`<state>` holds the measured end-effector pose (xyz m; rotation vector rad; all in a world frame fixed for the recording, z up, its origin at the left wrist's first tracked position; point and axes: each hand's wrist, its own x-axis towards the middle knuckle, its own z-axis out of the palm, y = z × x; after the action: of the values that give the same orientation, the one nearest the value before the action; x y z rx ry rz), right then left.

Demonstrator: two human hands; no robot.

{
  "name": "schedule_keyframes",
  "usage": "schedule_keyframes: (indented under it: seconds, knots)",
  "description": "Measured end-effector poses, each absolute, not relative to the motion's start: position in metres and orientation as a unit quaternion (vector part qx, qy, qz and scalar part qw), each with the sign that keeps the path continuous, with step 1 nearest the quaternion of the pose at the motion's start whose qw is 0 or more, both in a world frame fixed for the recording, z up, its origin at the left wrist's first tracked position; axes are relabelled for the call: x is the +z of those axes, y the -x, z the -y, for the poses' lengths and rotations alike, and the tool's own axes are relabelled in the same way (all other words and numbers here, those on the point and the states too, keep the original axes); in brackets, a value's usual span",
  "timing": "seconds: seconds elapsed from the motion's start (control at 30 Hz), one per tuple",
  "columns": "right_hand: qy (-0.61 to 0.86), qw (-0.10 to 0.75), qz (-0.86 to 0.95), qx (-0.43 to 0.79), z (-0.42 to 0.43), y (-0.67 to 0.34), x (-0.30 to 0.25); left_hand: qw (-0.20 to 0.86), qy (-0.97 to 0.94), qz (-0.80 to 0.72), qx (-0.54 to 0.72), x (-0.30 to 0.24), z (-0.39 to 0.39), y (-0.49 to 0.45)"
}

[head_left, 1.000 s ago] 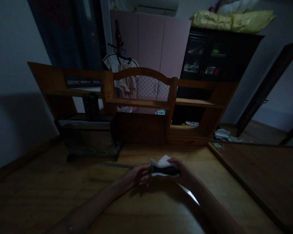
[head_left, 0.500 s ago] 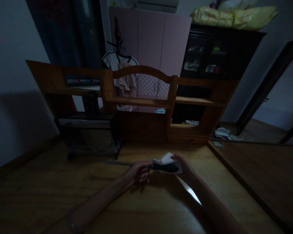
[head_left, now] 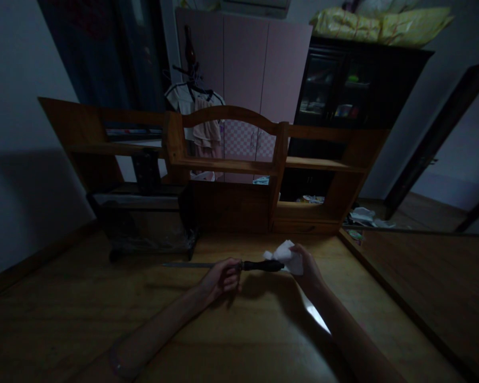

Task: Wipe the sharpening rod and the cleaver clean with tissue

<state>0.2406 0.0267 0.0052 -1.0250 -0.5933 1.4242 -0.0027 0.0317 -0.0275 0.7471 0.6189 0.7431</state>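
My left hand is closed around a sharpening steel near where its rod meets the black handle. The thin grey rod points left over the wooden desk; the handle points right. In my right hand is a crumpled white tissue, pinched between the fingers at the handle's end. Part of the tissue lies behind or against the handle tip; whether it presses on it I cannot tell. Some fingers of my right hand are hidden by the tissue.
A dark, plastic-wrapped box-like appliance stands at the desk's back left. Behind runs a wooden shelf unit with a drawer at right. The desk has a raised right edge. Beyond are a pink wardrobe and a black cabinet.
My right hand with the tissue has shifted right along the handle to its end, uncovering more of the handle. My left hand and the sharpening steel have moved slightly left and up.
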Motion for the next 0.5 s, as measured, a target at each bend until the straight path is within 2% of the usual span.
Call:
schedule_keyframes:
  seconds: [0.2,0.5]
  knots:
    - [0.437,0.609,0.230,0.620,-0.027,-0.241,0.003,0.822,-0.366,-0.291,0.325,-0.031,-0.031,0.005]
    - [0.402,0.454,0.287,0.742,-0.016,-0.222,-0.001,0.807,-0.375,-0.319,0.326,-0.028,-0.028,0.001]
